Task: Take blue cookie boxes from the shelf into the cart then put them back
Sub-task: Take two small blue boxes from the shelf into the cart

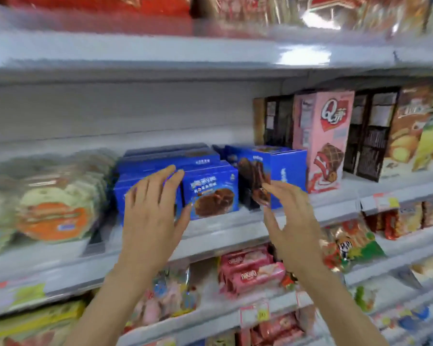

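Several blue cookie boxes stand on the middle shelf (pixel 218 228). One front box (pixel 210 192) faces me with a chocolate cookie picture, and another blue box (pixel 283 168) is turned at an angle to its right. My left hand (pixel 153 208) is spread open in front of the left blue boxes (pixel 125 193), fingertips at the front box's left edge. My right hand (pixel 290 221) is open too, fingers apart, just in front of the angled box. Neither hand holds anything. No cart is in view.
A tall pink box (pixel 323 141) stands right of the blue boxes, with dark and yellow boxes (pixel 405 131) beyond. Round wrapped packs (pixel 53 203) sit at the left. Pink packets (pixel 250 270) and other snack bags fill the shelves below. Another shelf (pixel 160 53) hangs overhead.
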A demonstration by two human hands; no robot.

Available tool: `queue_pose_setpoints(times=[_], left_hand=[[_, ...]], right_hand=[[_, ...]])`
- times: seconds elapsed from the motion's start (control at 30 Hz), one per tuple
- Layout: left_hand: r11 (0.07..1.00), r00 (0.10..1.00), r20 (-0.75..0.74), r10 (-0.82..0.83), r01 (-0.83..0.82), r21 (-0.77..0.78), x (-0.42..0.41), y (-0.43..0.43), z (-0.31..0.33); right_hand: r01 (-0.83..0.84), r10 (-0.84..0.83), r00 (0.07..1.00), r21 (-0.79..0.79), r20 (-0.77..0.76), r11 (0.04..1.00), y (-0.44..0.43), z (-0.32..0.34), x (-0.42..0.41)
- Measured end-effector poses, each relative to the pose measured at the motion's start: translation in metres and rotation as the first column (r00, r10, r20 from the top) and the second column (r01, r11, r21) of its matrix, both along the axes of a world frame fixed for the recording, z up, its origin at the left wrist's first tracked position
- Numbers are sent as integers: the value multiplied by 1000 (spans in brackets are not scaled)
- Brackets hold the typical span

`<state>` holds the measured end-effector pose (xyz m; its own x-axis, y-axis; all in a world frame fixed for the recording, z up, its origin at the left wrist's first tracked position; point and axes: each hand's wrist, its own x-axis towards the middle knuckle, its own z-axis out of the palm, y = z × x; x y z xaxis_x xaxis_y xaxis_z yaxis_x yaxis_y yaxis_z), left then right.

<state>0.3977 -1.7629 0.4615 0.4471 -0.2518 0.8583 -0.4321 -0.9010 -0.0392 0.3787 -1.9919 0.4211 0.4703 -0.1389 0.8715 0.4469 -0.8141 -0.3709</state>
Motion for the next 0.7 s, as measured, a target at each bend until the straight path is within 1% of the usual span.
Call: queue_pose_setpoints(times=[0.07, 0.13, 0.2, 0.27, 0.3, 0.4, 0.43, 0.5, 0.53, 0.6, 0.67, 0.7], left_hand=[[994, 991, -84, 102, -99, 37, 18, 18, 9], [985, 967, -192, 167, -155, 75, 34, 33, 16], [983, 939, -290, 185, -177, 55, 43, 40, 21], [981, 894, -410, 180, -196, 3, 47, 43, 23], [981, 876, -452, 170, -192, -3, 49, 44, 22], [983, 877, -448, 176, -176, 42, 51, 47, 23], [983, 870, -457, 185, -171, 74, 52, 50, 27], [985, 823, -542, 171, -123, 123, 52, 57, 39], [990, 786, -603, 134, -82, 114, 52, 60, 45], [996, 701, -711, 55, 11, 87, 54, 69, 56], [992, 640, -768, 11, 88, 87, 58, 79, 62], [990, 614, -790, -2, 112, 85, 60, 84, 64]], right_hand=[[-18, 19, 1000, -72, 1, 997, 13, 16, 19], [-81, 73, 996, -163, -53, 983, 28, 26, 33], [-174, 134, 976, -234, -174, 957, 40, 32, 45], [-216, 135, 941, -243, -311, 946, 47, 37, 57], [-182, 81, 941, -288, -329, 940, 48, 39, 62], [-22, -143, 949, -512, -280, 859, 46, 49, 69], [1, -194, 940, -567, -280, 824, 44, 55, 69], [-23, -256, 906, -641, -338, 767, 40, 69, 71], [-56, -255, 893, -654, -370, 754, 40, 76, 72], [-165, -182, 865, -607, -469, 778, 43, 88, 73], [-276, -104, 790, -502, -605, 820, 46, 97, 75], [-305, -98, 756, -481, -647, 822, 47, 100, 76]])
